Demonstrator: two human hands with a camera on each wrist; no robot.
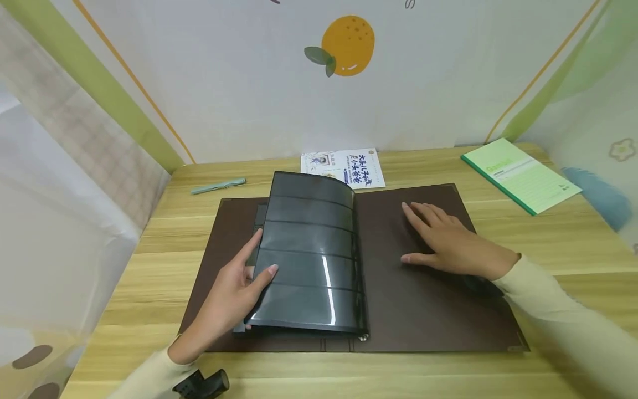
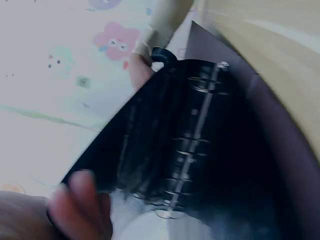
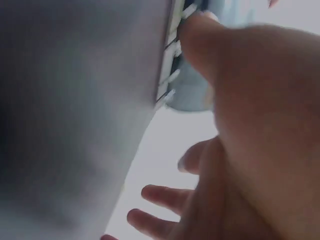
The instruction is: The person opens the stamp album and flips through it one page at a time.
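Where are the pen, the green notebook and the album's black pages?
pen (image 1: 218, 187), head view, middle of its barrel
green notebook (image 1: 521, 175), head view, middle of its cover
black pages (image 1: 309, 249), head view, middle of the top page

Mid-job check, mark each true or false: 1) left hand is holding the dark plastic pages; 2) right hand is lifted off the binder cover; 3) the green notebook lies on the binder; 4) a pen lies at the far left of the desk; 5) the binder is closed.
1) True: the left hand grips the edge of the dark plastic pages.
2) False: the right hand rests flat on the binder cover.
3) False: the green notebook lies apart on the desk, far right.
4) True: the pen lies there.
5) False: it lies open.
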